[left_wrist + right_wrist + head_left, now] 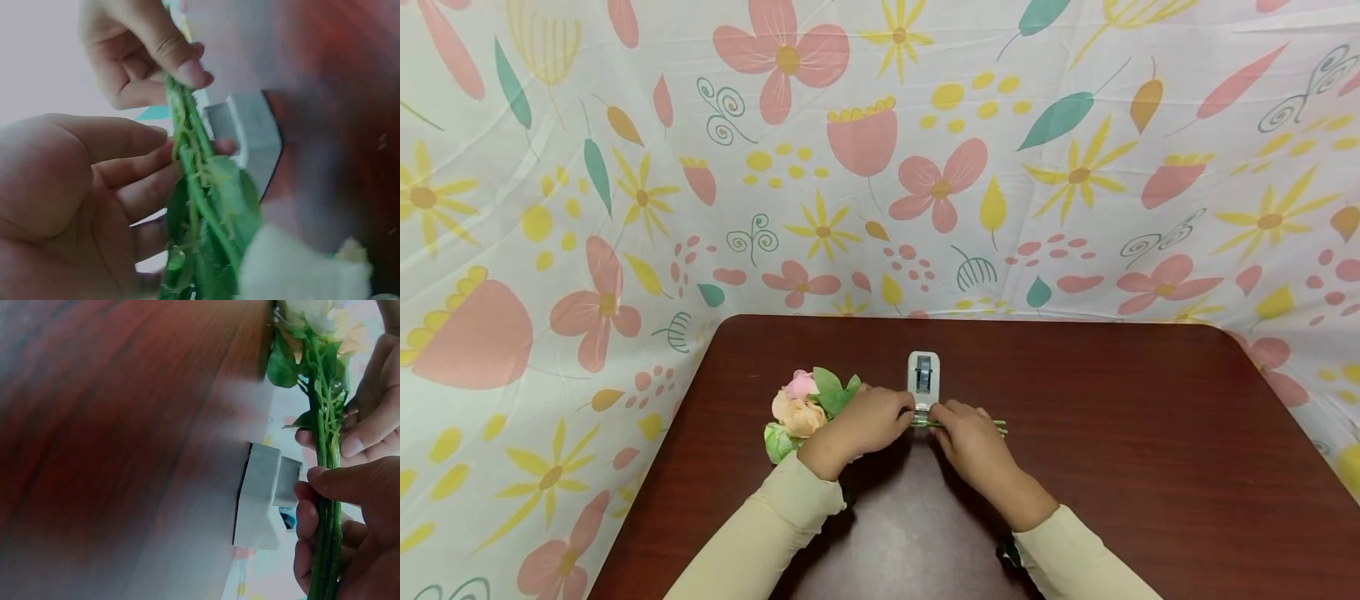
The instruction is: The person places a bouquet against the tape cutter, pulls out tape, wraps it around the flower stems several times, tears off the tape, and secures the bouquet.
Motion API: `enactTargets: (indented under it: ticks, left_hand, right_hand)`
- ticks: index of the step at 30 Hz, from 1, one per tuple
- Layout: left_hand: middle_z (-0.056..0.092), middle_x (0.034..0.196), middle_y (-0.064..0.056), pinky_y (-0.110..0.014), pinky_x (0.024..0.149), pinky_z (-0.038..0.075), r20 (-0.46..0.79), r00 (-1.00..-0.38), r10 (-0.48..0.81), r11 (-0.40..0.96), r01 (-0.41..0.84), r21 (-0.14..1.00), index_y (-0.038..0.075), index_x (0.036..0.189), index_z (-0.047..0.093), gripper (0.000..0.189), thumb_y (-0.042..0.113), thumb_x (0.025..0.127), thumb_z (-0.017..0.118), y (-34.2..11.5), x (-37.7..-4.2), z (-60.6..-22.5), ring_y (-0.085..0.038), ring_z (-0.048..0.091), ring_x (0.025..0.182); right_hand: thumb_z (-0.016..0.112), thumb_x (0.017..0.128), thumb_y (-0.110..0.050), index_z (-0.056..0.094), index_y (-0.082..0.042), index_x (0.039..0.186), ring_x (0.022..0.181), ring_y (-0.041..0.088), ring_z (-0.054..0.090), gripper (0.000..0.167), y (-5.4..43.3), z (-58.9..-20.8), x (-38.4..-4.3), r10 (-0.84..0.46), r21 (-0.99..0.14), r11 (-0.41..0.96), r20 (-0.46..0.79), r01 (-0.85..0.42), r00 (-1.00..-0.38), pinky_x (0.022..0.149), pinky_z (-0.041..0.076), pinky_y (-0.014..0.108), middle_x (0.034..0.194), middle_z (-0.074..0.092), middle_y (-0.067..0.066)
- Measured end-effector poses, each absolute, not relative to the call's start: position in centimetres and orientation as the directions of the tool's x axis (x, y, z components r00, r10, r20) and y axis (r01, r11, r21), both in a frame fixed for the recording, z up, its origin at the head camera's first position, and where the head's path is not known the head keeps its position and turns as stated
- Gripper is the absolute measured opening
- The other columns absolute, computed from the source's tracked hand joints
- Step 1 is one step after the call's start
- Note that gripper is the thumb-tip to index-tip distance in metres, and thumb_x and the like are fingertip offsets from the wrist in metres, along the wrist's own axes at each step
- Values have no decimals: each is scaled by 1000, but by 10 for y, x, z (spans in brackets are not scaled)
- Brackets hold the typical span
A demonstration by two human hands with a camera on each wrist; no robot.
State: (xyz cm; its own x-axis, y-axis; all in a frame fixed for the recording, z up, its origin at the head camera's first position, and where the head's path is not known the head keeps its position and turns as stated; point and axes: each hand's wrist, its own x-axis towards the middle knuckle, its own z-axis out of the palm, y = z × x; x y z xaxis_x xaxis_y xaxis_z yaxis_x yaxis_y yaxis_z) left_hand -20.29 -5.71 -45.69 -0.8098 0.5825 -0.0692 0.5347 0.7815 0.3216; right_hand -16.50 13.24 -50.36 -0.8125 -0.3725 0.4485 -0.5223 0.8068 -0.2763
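A small bunch of artificial flowers (800, 412), with pink, peach and pale green blooms, lies sideways with its heads to the left. My left hand (872, 421) holds its green stems (195, 187) below the leaves, thumb on one side and fingertips on the other. Farther down the stems, my right hand (973, 446) grips them between thumb and curled fingers; the cut ends stick out to its right. Just beyond the fingertips stands a white tape dispenser (923, 375). Between the two hands, a shiny clear bit shows at the stems by the dispenser's near end.
The dark red-brown wooden table (1120, 433) has rounded far corners. Behind it and along the left hangs a white cloth (865, 242) printed with flowers and leaves. Cream sleeves (760, 533) cover both forearms.
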Motion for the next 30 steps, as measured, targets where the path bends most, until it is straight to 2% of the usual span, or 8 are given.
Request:
enactTargets:
  ticks: [4, 7, 10, 12, 16, 23, 27, 30]
  left_hand:
    - [67, 79, 8, -41, 87, 39, -142, -791, 595, 786, 536, 308, 21, 90, 70, 25, 26, 105, 51, -57, -206, -453, -10, 61, 75]
    - [74, 98, 6, -49, 98, 41, -201, -778, 595, 793, 528, 304, 23, 102, 75, 25, 29, 105, 51, -57, -208, -452, -17, 67, 94]
    - [73, 119, 6, -58, 110, 35, -253, -776, 577, 805, 488, 338, 25, 116, 75, 26, 31, 105, 52, -58, -210, -450, -21, 66, 115]
    - [72, 123, 6, -62, 114, 31, -265, -779, 568, 807, 464, 366, 25, 118, 75, 26, 31, 105, 53, -59, -210, -449, -21, 65, 119]
    - [75, 110, 7, -60, 112, 33, -235, -790, 566, 799, 456, 391, 24, 110, 77, 20, 30, 103, 59, -60, -211, -451, -17, 67, 107]
    - [73, 90, 10, -58, 107, 37, -168, -817, 551, 805, 468, 364, 23, 97, 77, 13, 30, 99, 66, -58, -210, -460, -12, 66, 87]
    - [70, 83, 10, -47, 95, 40, -146, -822, 551, 811, 486, 324, 24, 90, 73, 10, 29, 97, 68, -56, -208, -464, -11, 63, 81]
    - [70, 83, 11, -38, 84, 37, -119, -824, 554, 811, 502, 299, 26, 87, 71, 10, 29, 96, 70, -56, -207, -466, -12, 62, 81]
  right_hand:
    - [86, 77, -7, 62, -15, 86, 76, 22, 65, 27, 131, -506, -167, -377, -245, 809, 480, -534, -792, 66, 48, 39, 79, 63, 0]
    - [85, 77, -7, 61, -15, 86, 78, 22, 66, 27, 130, -506, -168, -373, -251, 809, 479, -532, -794, 66, 48, 39, 81, 65, 0]
    - [84, 78, -6, 61, -13, 87, 79, 24, 67, 26, 129, -506, -168, -366, -266, 809, 469, -524, -804, 67, 48, 40, 83, 66, 1]
    - [84, 78, -6, 61, -12, 87, 79, 25, 67, 26, 127, -505, -169, -357, -287, 808, 457, -515, -815, 68, 50, 42, 82, 66, 2]
    - [84, 79, -6, 61, -12, 88, 78, 25, 67, 24, 126, -503, -169, -329, -344, 808, 410, -478, -851, 73, 53, 45, 81, 67, 2]
    - [80, 85, -10, 69, -9, 93, 83, 23, 68, 14, 125, -498, -172, -291, -414, 828, 260, -379, -921, 74, 55, 40, 88, 71, 5]
    - [77, 89, -14, 73, -6, 100, 90, 26, 68, 14, 127, -496, -173, -293, -438, 831, 178, -343, -939, 78, 56, 41, 95, 73, 8]
    - [73, 91, -16, 75, -6, 102, 94, 28, 69, 15, 129, -495, -173, -305, -452, 824, 153, -341, -940, 81, 56, 44, 97, 73, 9]
